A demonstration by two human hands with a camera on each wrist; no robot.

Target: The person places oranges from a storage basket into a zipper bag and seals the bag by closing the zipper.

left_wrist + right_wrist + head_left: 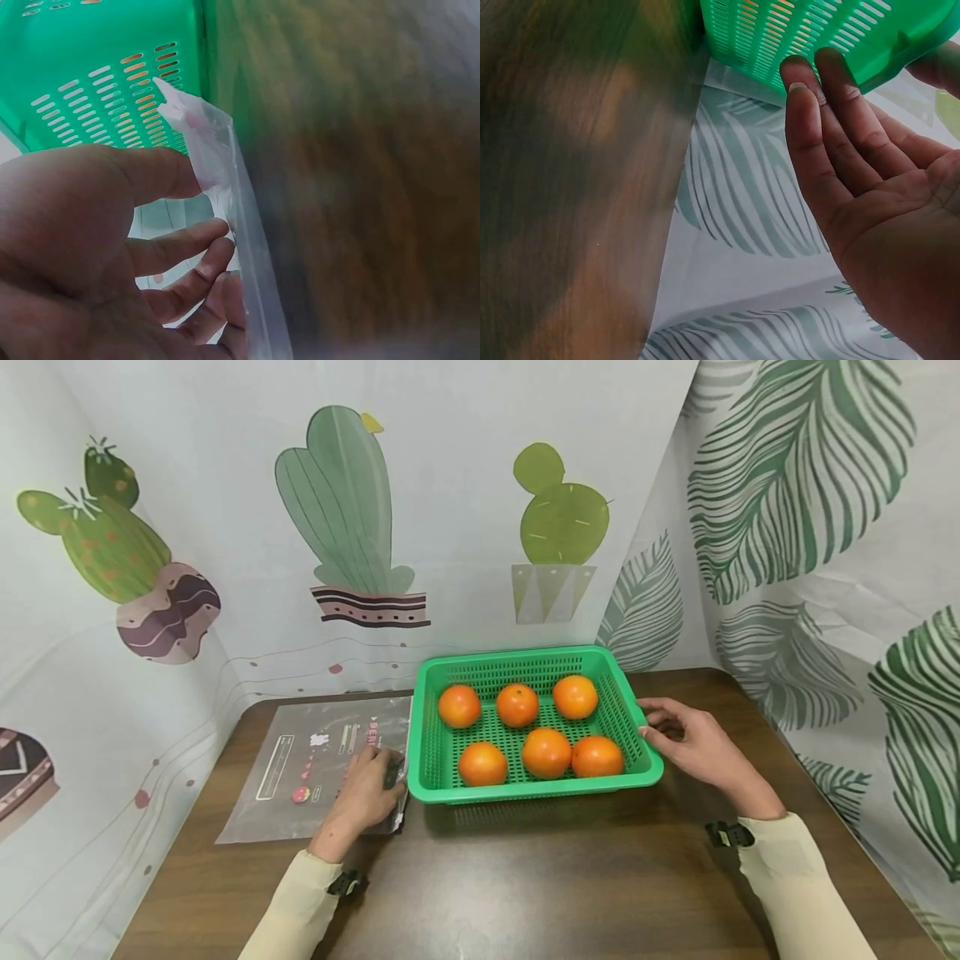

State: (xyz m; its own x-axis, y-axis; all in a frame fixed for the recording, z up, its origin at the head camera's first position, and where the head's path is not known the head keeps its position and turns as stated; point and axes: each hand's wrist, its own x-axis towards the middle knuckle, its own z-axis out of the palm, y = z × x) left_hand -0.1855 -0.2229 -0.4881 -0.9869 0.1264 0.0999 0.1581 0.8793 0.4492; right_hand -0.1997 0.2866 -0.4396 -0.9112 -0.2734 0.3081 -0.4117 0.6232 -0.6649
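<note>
While six oranges [545, 752] lie in the green basket [642, 774] on the table [540, 877], the plastic bag's [300, 760] edge beside it is pinched by the left hand [366, 793], and the basket's rim is touched by the right hand's [693, 739] relaxed fingers [810, 105].

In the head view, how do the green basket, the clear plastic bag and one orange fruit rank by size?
1. Green basket and clear plastic bag: look about alike, so unranked.
2. Orange fruit: clearly smallest.

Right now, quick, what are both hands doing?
Left hand: closed, pinching the plastic bag.
Right hand: open, fingers touching the green basket.
</note>
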